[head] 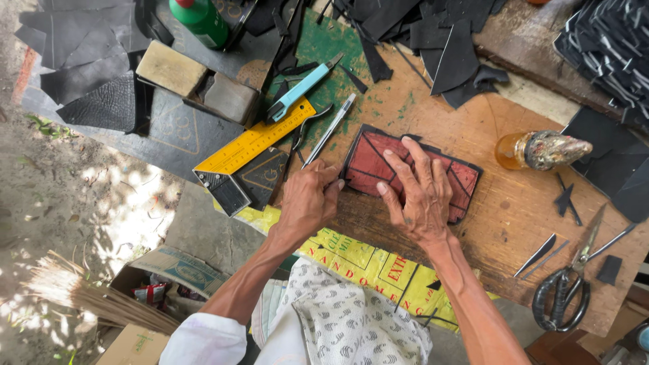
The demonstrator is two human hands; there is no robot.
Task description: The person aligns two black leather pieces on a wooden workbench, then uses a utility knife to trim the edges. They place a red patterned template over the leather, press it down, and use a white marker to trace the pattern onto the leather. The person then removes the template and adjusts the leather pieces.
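A red sheet piece with dark scored lines and a black border (378, 161) lies on a worn wooden board (500, 223). My right hand (420, 192) lies flat on it with fingers spread, pressing it down. My left hand (307, 201) is curled at the piece's left edge, gripping a small tool that is mostly hidden in the fist. A silver pen-shaped knife (330, 130) lies just above my left hand, untouched.
A yellow square ruler (253, 143), a blue utility knife (299, 89) and wooden blocks (170, 67) lie at upper left. Black scissors (562, 297) and metal blades (537, 254) lie at lower right. An amber glue bottle (534, 150) lies at right. Black offcuts (446, 40) crowd the back.
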